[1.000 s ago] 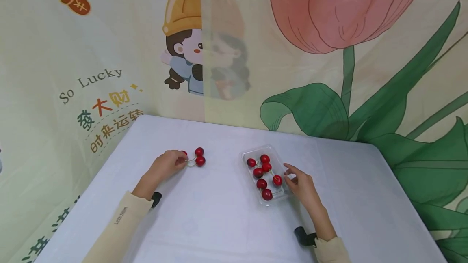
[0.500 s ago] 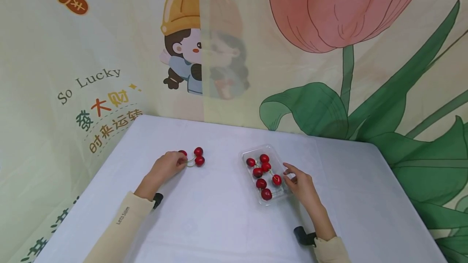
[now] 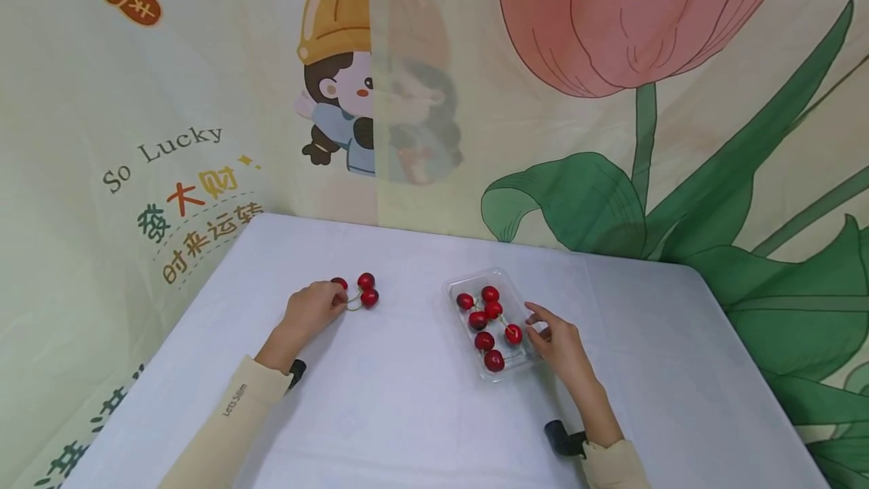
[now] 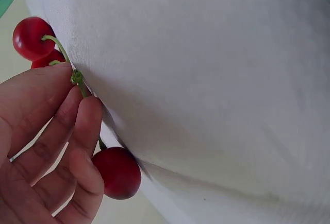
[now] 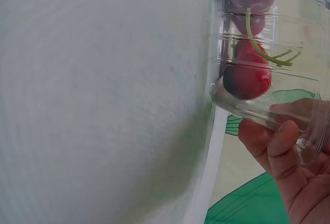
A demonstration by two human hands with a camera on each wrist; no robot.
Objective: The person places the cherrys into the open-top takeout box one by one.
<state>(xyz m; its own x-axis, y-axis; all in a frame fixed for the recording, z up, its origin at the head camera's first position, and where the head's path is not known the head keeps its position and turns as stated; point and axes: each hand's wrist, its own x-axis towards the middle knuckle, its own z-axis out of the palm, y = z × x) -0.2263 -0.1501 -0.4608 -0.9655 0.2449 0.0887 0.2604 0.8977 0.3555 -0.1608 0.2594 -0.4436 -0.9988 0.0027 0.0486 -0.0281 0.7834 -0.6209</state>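
Observation:
In the head view my left hand (image 3: 314, 313) is at the left of the table. Its fingertips pinch the green stems (image 4: 77, 78) of a small bunch of cherries. Two of these cherries, one a glossy red cherry (image 3: 370, 298), lie right of the fingers; another cherry (image 3: 340, 284) is partly hidden behind them. A dark red cherry (image 4: 117, 173) shows below the fingertips in the left wrist view. My right hand (image 3: 560, 341) holds the right side of a clear plastic container (image 3: 453, 294), which has several cherries in it. Through the plastic, part of a finger (image 5: 296, 112) shows.
A white cloth (image 3: 407, 413) covers the table. Behind it hangs a printed backdrop (image 3: 434, 202) with a tulip and a cartoon figure. Black wrist cameras, one of them the right wrist camera (image 3: 565, 440), stick out at both cuffs.
The left forearm has shifted slightly to the right while the fingers stay at the stems. The right hand and the container keep their places. The head view has drifted a little.

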